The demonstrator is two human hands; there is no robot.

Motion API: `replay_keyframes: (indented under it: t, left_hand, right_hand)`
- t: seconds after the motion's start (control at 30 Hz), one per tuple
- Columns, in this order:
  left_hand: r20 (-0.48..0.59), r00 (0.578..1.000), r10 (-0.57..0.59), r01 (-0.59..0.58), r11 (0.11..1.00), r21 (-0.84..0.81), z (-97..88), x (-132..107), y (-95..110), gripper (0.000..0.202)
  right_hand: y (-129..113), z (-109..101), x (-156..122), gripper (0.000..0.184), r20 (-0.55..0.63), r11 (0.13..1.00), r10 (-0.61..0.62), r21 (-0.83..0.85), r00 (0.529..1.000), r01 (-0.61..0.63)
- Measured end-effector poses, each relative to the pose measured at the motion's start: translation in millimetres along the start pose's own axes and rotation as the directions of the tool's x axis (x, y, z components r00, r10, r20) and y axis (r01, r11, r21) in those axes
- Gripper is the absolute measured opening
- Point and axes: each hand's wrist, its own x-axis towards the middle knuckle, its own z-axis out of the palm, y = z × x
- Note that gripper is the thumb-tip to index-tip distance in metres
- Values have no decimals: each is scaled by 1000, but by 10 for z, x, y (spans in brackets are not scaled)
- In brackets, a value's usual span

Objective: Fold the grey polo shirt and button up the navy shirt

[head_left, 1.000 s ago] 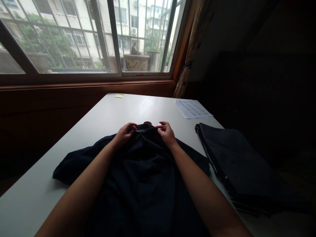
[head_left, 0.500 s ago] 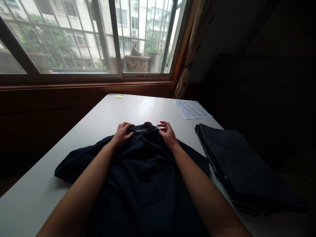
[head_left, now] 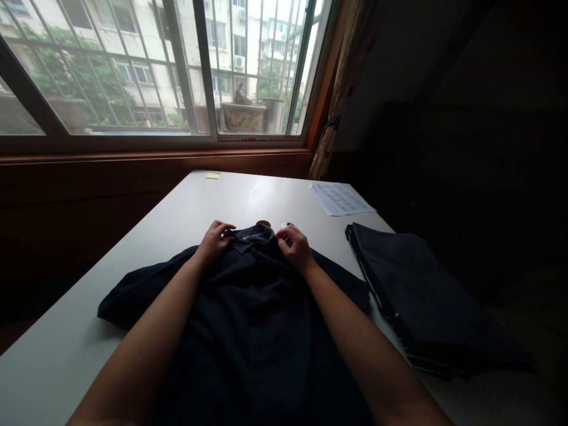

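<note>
A dark navy shirt point(head_left: 248, 319) lies spread on the white table point(head_left: 186, 213), collar at the far end, sleeves out to both sides. My left hand point(head_left: 213, 241) rests on the left side of the collar point(head_left: 249, 235), fingers curled and pinching the cloth. My right hand point(head_left: 294, 248) grips the collar's right side with bent fingers. Both forearms lie along the shirt's body.
A pile of folded dark garments point(head_left: 426, 302) sits at the right of the table. A printed sheet of paper point(head_left: 339, 198) lies at the far right corner, a yellow sticky note point(head_left: 213, 175) at the far edge. A window and wooden sill stand beyond the table.
My fingers went from pinching the collar to lying flatter, then curled onto it again. The right hand drew slightly in towards the collar. The shirt has barely shifted.
</note>
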Motion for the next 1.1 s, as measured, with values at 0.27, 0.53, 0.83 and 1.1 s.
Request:
replay_keyframes:
  t: [0.27, 0.53, 0.83, 1.1]
  left_hand:
    - [-97, 994, 55, -47, 996, 77, -45, 144, 56, 13]
    - [-355, 931, 82, -5, 977, 213, -162, 642, 108, 19]
    - [-37, 953, 302, -272, 899, 344, 101, 158, 896, 22]
    - [434, 861, 264, -423, 846, 326, -42, -1017, 1148, 24]
  right_hand:
    - [-502, -196, -351, 21, 467, 934, -152, -220, 871, 281]
    - [-462, -628, -892, 64, 591, 858, 84, -453, 802, 243]
    - [146, -598, -543, 53, 422, 751, 155, -638, 893, 171]
    - [526, -621, -131, 50, 395, 674, 209, -721, 895, 161]
